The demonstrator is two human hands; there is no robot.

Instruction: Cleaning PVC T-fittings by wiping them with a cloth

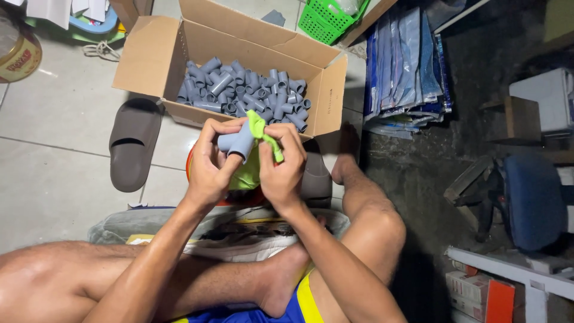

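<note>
The left hand (209, 164) is closed around a short grey plastic pipe fitting (237, 142), fingers curled over its top, thumb underneath. The right hand (282, 170) pinches a bright lime-green cloth (262, 128) between thumb and fingertips, pressed against the upper end of the fitting; the rest of the cloth hangs down between the two hands. Both are held up just in front of the person's crossed legs, above something red and round that the hands mostly hide.

Going by how things lie, this looks like one piece out of many being wiped. Just beyond the hands an open cardboard box (149, 60) holds a heap of the same grey fittings (248, 93), short tubes with socket ends, smooth and matte, lying every which way. I cannot tell which of them have been handled and which not, and no separate pile of finished pieces shows, so how much is left is hard to say; the box is well filled.

A brown rubber slipper (131, 146) lies on the pale tiled floor (54, 113) to the left of the box. A green plastic basket (326, 18) with a lattice wall stands behind it, and a stack of blue plastic-wrapped packets (406, 66) leans to the right, where the floor turns dark and rough.
</note>
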